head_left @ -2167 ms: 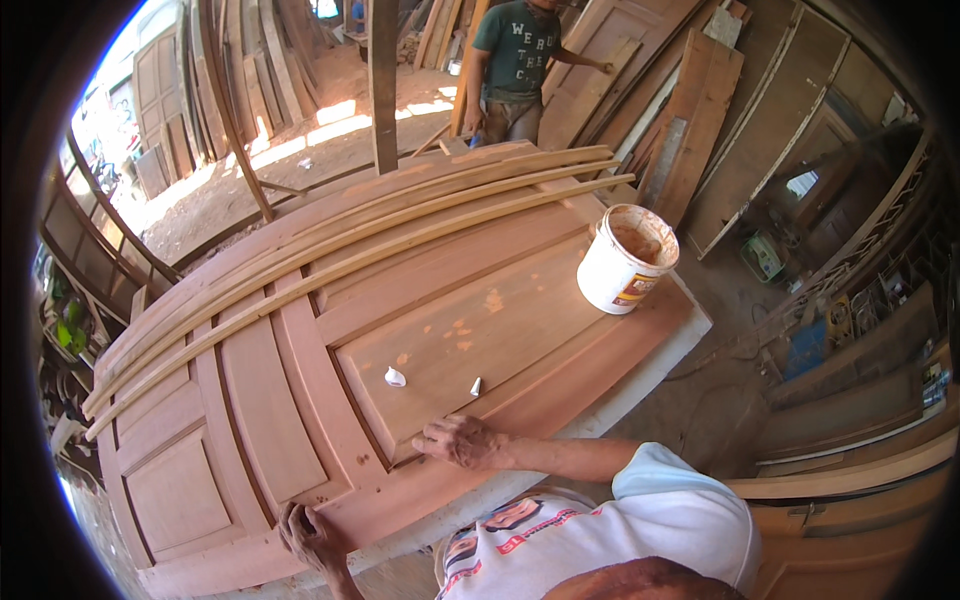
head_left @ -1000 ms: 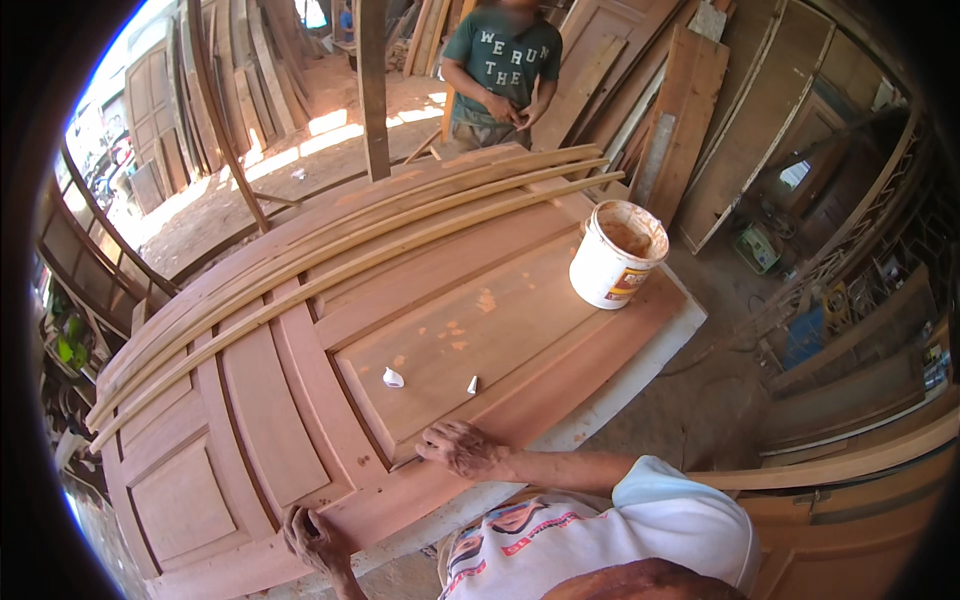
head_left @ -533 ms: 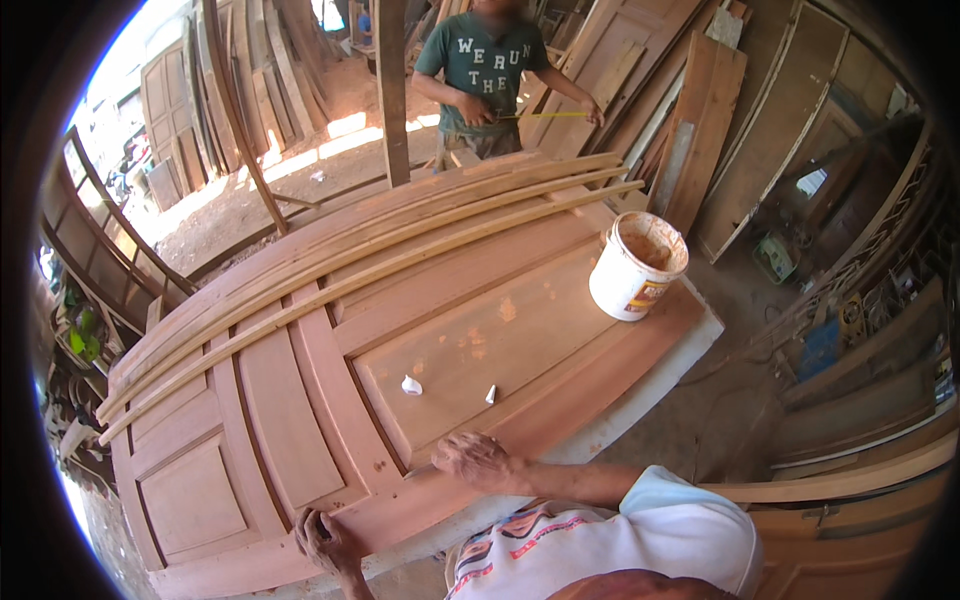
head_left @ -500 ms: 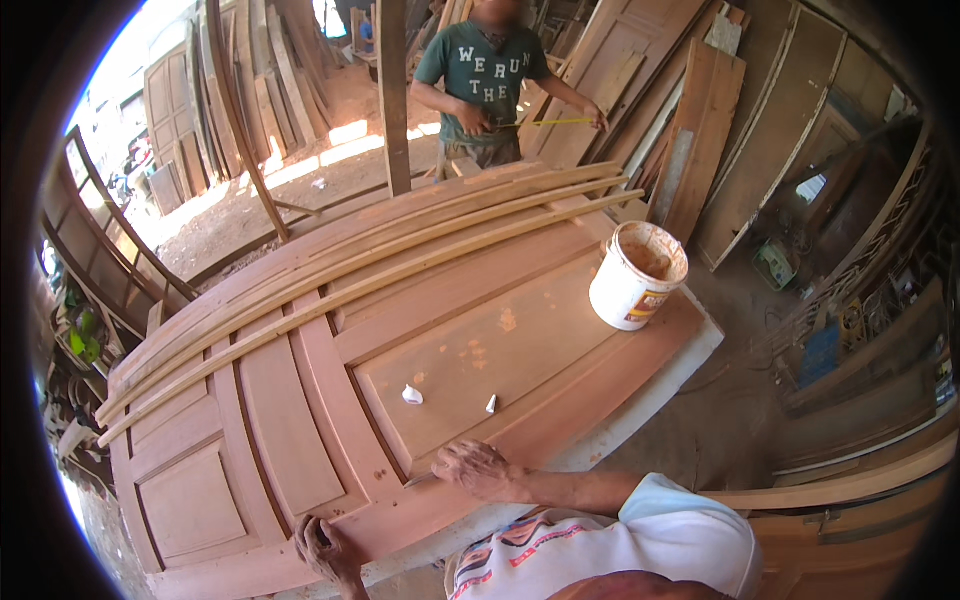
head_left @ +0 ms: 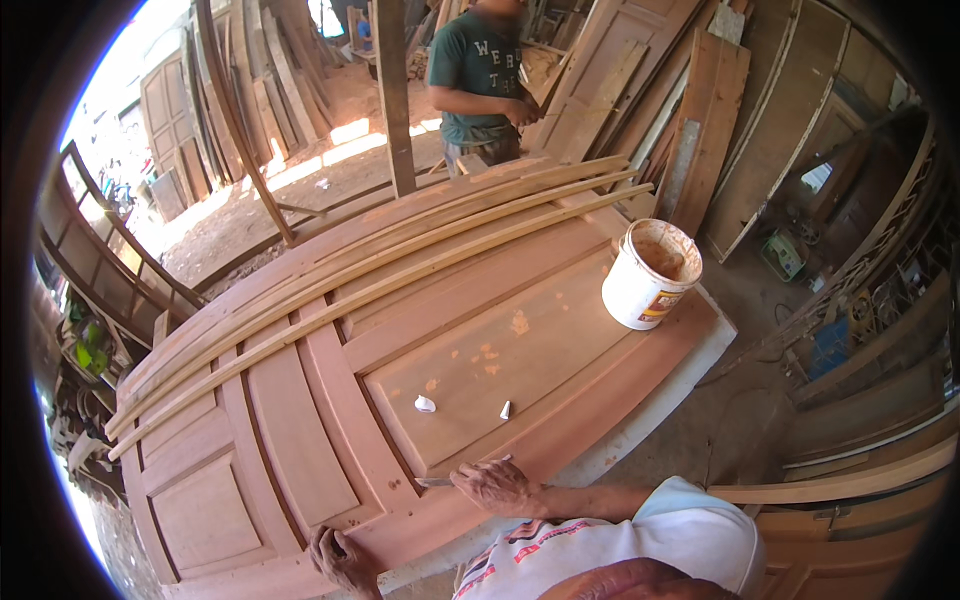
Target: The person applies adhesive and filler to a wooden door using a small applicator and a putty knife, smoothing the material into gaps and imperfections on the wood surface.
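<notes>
A reddish wooden panel door (head_left: 590, 395) lies flat before me. My right hand (head_left: 500, 488) rests on its near rail, closed around a thin flat-bladed tool like a putty knife (head_left: 432, 483); the blade points left, touching or close to the panel's corner. To the left, my left hand (head_left: 342, 560) leans on the door's near edge, fingers bent, with a gap to the thumb and nothing visible in it. Beyond the right hand, a small white cone-shaped nozzle (head_left: 505, 410) and a small white lump (head_left: 425, 404) lie on the panel, near orange-brown filler patches (head_left: 519, 322).
A white bucket (head_left: 630, 292), smeared inside with brown paste, stands on the door's right end. Long wooden strips (head_left: 400, 262) lie along the far side. Another person (head_left: 478, 95) stands beyond, hands together. Boards and doors (head_left: 715, 120) lean behind, at the right.
My right hand has turned slightly, and more of the blade shows. The other person has turned sideways and drawn the hands together; the stretched yellow tape is no longer visible. The view has shifted slightly.
</notes>
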{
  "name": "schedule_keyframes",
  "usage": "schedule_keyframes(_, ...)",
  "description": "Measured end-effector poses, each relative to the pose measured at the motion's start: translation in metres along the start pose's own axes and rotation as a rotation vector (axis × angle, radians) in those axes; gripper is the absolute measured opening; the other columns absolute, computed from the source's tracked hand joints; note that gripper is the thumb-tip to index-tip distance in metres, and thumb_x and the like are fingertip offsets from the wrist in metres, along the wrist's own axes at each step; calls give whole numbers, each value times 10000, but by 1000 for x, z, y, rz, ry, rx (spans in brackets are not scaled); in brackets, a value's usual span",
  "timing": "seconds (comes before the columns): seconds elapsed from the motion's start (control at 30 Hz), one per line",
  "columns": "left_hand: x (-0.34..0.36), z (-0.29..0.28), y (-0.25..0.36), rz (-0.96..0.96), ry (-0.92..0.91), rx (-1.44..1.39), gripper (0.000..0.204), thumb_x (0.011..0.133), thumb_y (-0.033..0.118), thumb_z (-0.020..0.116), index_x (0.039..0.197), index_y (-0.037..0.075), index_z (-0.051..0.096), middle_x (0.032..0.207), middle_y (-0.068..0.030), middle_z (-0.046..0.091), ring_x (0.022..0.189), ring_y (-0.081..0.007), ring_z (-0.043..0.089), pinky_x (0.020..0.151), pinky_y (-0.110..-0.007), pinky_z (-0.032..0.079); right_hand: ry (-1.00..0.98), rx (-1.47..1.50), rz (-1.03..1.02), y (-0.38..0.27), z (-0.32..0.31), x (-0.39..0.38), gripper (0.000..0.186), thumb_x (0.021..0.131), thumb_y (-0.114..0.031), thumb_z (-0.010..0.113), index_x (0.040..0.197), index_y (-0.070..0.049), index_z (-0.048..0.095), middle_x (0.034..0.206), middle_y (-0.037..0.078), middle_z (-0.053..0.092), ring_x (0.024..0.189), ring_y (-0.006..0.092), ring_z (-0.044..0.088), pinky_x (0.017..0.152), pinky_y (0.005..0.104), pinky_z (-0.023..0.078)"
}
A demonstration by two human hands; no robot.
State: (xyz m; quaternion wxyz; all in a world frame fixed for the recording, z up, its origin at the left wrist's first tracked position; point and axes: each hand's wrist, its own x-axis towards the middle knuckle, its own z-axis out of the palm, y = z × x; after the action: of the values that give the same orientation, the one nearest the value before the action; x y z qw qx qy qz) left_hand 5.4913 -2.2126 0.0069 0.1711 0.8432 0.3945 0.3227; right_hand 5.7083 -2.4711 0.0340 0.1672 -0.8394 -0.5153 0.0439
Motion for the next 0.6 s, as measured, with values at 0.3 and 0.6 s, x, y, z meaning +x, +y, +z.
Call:
schedule_keyframes(0.3,-2,1,-4,29,7,3,90,933,77,671,1001,29,707,1144,-105,705,1129,-318,615,1039,-452,422,-6,53,52,-1,-1,6,119,983,-149,585,958,-32,589,864,168,664,775,353,740,627,455,601)
schedule_keyframes(0.6,-2,2,-1,23,2,-14,94,943,99,662,993,30,701,1136,-99,707,1123,-316,618,1032,-446,428,59,74,63,1,1,3,138,978,-167,605,960,-37,565,869,169,646,778,367,732,621,481,587)
